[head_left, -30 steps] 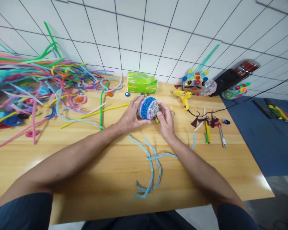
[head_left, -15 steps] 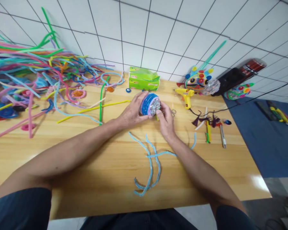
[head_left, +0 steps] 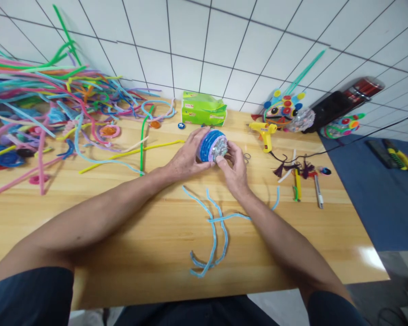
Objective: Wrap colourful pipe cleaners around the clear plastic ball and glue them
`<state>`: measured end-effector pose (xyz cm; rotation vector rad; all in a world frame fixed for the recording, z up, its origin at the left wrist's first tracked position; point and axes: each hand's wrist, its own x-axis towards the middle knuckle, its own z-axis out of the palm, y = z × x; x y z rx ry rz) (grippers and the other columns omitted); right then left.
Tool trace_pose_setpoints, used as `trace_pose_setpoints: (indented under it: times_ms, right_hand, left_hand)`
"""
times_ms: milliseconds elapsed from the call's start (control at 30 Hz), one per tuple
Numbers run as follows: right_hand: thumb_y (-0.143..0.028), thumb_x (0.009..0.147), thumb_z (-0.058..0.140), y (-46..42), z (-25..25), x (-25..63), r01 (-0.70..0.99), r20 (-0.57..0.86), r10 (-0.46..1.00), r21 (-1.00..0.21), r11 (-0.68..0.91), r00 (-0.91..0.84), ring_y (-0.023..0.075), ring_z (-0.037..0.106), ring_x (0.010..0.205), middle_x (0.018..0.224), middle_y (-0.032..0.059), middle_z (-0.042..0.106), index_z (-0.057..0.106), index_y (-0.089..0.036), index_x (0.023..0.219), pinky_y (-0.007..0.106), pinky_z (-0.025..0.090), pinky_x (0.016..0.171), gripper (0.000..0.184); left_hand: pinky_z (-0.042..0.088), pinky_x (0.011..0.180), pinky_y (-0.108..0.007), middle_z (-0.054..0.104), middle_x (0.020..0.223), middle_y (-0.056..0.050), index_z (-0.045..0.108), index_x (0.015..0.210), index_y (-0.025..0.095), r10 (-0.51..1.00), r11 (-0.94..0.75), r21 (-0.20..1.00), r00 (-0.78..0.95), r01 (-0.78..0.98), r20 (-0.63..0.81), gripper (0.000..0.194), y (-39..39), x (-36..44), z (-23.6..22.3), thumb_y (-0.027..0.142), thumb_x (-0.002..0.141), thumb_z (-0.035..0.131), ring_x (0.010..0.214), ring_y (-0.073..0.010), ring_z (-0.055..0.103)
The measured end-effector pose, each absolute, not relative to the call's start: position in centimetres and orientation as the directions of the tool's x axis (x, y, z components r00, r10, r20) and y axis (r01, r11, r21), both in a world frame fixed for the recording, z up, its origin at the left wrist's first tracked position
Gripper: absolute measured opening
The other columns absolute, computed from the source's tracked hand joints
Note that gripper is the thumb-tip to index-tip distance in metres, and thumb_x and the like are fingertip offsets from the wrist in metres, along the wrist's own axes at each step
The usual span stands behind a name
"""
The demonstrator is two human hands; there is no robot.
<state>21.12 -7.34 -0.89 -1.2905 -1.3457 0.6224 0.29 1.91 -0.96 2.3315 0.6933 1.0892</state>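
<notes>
A round craft piece (head_left: 209,146), wrapped in blue and lilac pipe cleaners with a glittery silver face, is held between both hands above the table. My left hand (head_left: 188,156) wraps around its left side, thumb along the lower edge. From the right, my right hand (head_left: 235,171) grips it, with the thumb pressed on the silver face and the fingers curled at the far edge, partly hidden. Nearer to me, several light-blue pipe cleaners (head_left: 213,226) lie loose on the wood.
A tangled heap of pipe cleaners (head_left: 54,104) covers the left. Behind stands a green tissue pack (head_left: 204,110). To the right are a yellow glue gun (head_left: 265,135) with a cord, decorated craft figures (head_left: 283,108), a dark flask (head_left: 347,104), tassels (head_left: 306,168) and a utility knife (head_left: 318,192).
My right thumb has shifted left and down on the silver face, and the right fingers have moved. The craft piece stays nearly in place in my left hand.
</notes>
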Motion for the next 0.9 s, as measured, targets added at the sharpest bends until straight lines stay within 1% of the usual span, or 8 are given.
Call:
trace_pose_setpoints:
  times_ms: [133, 300, 433, 567, 700, 833, 900]
  right_hand:
    - [-0.074, 0.093, 0.083, -7.11, -1.04, 20.54, 0.424, 0.402, 0.895, -0.857, 0.293, 0.195, 0.0359, 0.063, 0.152, 0.168, 0.0192, 0.058, 0.050, -0.028, 0.164, 0.060, 0.056, 0.129, 0.091]
    - [-0.067, 0.095, 0.082, -6.85, -1.01, 20.34, 0.465, 0.409, 0.892, -0.838, 0.285, 0.190, 0.0355, 0.063, 0.150, 0.166, 0.0182, 0.059, 0.050, -0.029, 0.163, 0.061, 0.058, 0.127, 0.085]
    - [-0.065, 0.094, 0.083, -6.87, -0.97, 20.46, 0.457, 0.411, 0.893, -0.840, 0.292, 0.185, 0.0360, 0.063, 0.150, 0.166, 0.0191, 0.058, 0.049, -0.028, 0.163, 0.061, 0.058, 0.126, 0.085]
    - [-0.065, 0.093, 0.084, -6.96, -0.92, 20.47, 0.447, 0.398, 0.901, -0.847, 0.289, 0.173, 0.0361, 0.061, 0.153, 0.168, 0.0184, 0.057, 0.048, -0.030, 0.164, 0.061, 0.056, 0.129, 0.087]
    - [-0.064, 0.093, 0.085, -7.05, -0.67, 20.40, 0.407, 0.373, 0.911, -0.870, 0.279, 0.173, 0.0378, 0.061, 0.153, 0.170, 0.0181, 0.056, 0.049, -0.030, 0.163, 0.064, 0.056, 0.129, 0.086]
    - [-0.070, 0.093, 0.084, -6.99, -0.59, 20.55, 0.402, 0.365, 0.917, -0.873, 0.277, 0.160, 0.0373, 0.061, 0.154, 0.171, 0.0189, 0.056, 0.049, -0.029, 0.165, 0.063, 0.056, 0.130, 0.089]
    - [-0.075, 0.092, 0.083, -6.89, -0.71, 20.79, 0.377, 0.359, 0.918, -0.884, 0.277, 0.168, 0.0366, 0.062, 0.154, 0.170, 0.0185, 0.058, 0.051, -0.029, 0.164, 0.062, 0.055, 0.131, 0.091]
  left_hand:
    - [0.038, 0.145, -0.066, 0.047, 0.181, -0.027, 0.033, 0.179, 0.016, 0.595, -0.782, 0.584, 0.544, 0.219, 0.592, 0.106, 1.95, 0.49, -1.20, 0.068, 0.099, 0.081, 0.173, -0.0436, 0.045]
    - [0.038, 0.145, -0.066, 0.048, 0.180, -0.027, 0.036, 0.179, 0.019, 0.580, -0.789, 0.587, 0.541, 0.184, 0.610, 0.100, 1.83, 0.53, -1.13, 0.061, 0.101, 0.082, 0.173, -0.0440, 0.046]
    - [0.040, 0.145, -0.064, 0.049, 0.180, -0.026, 0.036, 0.178, 0.019, 0.584, -0.786, 0.587, 0.543, 0.194, 0.603, 0.099, 1.80, 0.52, -1.05, 0.063, 0.101, 0.081, 0.173, -0.0420, 0.045]
    - [0.040, 0.145, -0.066, 0.050, 0.180, -0.025, 0.037, 0.178, 0.019, 0.585, -0.785, 0.586, 0.553, 0.200, 0.593, 0.100, 1.92, 0.54, -1.06, 0.066, 0.101, 0.079, 0.173, -0.0426, 0.045]
    - [0.041, 0.145, -0.064, 0.052, 0.178, -0.025, 0.038, 0.177, 0.019, 0.567, -0.799, 0.571, 0.557, 0.191, 0.607, 0.096, 1.98, 0.60, -0.94, 0.068, 0.103, 0.077, 0.174, -0.0410, 0.046]
    - [0.040, 0.145, -0.063, 0.052, 0.177, -0.025, 0.037, 0.176, 0.019, 0.554, -0.805, 0.571, 0.550, 0.163, 0.625, 0.093, 1.78, 0.64, -0.71, 0.063, 0.104, 0.077, 0.173, -0.0408, 0.046]
    - [0.039, 0.145, -0.064, 0.052, 0.177, -0.025, 0.039, 0.175, 0.019, 0.577, -0.783, 0.601, 0.545, 0.160, 0.608, 0.096, 1.64, 0.57, -0.61, 0.067, 0.102, 0.079, 0.173, -0.0421, 0.046]
